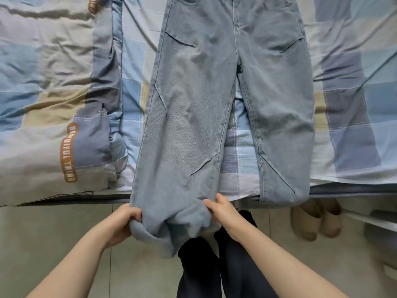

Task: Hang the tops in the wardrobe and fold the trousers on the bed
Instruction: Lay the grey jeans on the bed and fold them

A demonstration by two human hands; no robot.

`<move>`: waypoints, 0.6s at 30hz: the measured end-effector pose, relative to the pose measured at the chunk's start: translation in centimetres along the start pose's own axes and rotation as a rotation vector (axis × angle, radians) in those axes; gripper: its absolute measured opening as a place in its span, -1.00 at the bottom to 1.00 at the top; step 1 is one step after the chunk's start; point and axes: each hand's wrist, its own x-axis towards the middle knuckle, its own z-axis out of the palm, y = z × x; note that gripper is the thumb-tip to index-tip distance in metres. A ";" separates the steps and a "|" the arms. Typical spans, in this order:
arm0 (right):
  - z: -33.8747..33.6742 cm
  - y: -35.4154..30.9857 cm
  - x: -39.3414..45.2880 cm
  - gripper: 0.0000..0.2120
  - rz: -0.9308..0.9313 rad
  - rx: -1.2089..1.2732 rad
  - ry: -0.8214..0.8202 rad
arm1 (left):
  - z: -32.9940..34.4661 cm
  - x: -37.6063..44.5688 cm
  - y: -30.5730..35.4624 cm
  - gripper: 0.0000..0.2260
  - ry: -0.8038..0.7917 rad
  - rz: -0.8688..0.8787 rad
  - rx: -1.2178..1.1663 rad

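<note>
Both hands' fingers clutching jeans hem beside "BEAUTIFUL THING" quilt.

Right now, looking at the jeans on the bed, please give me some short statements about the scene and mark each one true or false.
1. The jeans lie front up on the bed. True.
2. Both hands hold the same leg end. True: the left hand and the right hand grip it.
3. The jeans are already folded in half. False: both legs lie spread apart.
4. The slippers sit on the bed. False: they are on the floor.
</note>
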 end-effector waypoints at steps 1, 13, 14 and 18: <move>-1.0 0.3 -0.9 -0.82 -0.019 0.013 0.007 | -0.6 -0.1 -0.2 -0.72 -0.020 -0.003 -0.003; -10.1 2.5 -2.8 -0.85 0.291 -0.886 -0.138 | 2.4 4.7 -3.6 -0.60 0.445 -0.160 1.015; -10.9 2.5 -2.5 -0.85 0.243 -0.881 -0.055 | 3.4 4.5 -3.5 -0.57 0.543 -0.166 1.019; -16.0 1.7 -0.9 -0.86 0.079 -0.893 0.382 | 8.9 3.1 -1.3 -0.65 0.750 0.187 0.998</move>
